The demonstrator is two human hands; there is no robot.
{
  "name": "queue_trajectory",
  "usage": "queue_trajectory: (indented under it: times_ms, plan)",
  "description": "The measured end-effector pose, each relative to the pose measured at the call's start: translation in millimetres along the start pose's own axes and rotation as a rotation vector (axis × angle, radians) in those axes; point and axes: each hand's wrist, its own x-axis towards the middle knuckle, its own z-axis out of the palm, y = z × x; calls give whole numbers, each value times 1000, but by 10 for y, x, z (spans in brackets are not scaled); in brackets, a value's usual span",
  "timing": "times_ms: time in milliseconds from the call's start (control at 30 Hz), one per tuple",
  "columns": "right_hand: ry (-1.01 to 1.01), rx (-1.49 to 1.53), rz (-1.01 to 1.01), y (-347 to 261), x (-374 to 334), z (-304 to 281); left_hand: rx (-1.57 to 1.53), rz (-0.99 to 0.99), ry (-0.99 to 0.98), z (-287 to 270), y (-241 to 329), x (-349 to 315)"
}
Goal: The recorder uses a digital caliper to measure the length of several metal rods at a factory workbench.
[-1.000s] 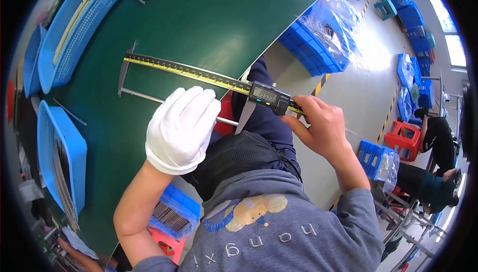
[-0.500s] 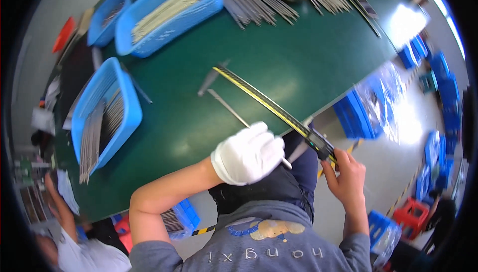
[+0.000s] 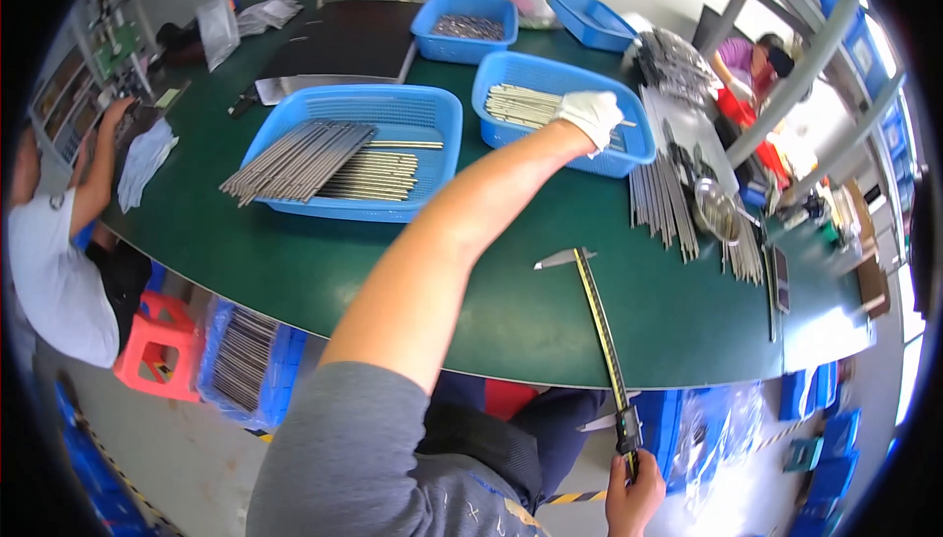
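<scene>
Now the left hand (image 3: pixel 592 114), in a white glove, reaches far across the green table (image 3: pixel 511 311) and lies on the metal rods (image 3: pixel 526 103) in a blue tray (image 3: pixel 550 149) near the table's far edge; its fingers curl down onto the rods, but whether they are actually clenched around any cannot be told. The right hand (image 3: pixel 632 498), bare, is down below the table's near edge, grasping the end of a long caliper (image 3: pixel 601 331) by its slider. The caliper runs from that hand up over the near edge and across the green top, its jaw tips pointing left near the middle of the table.

Just left of the rod tray stands a larger blue tray (image 3: pixel 285 205) filled with longer rods (image 3: pixel 314 159), some sticking out over its left rim. More rods (image 3: pixel 660 205) lie loose on the table toward the right edge, beside a round metal bowl (image 3: pixel 717 211). Another blue tray (image 3: pixel 467 31) holding small parts stands at the far edge. A person in a white shirt (image 3: pixel 54 272) works at the left edge, and another person (image 3: pixel 751 60) is at the far right corner.
</scene>
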Motion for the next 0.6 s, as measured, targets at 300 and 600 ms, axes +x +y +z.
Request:
queue_trajectory:
  times_ms: [300, 600]
  plan:
    - [-149, -112, 170, -57, 163, -252, 224, -418, -334, -1129, -368, -713]
    - [67, 19, 28, 33, 276, -46, 544, -713, -720, -1194, -1000, -1956]
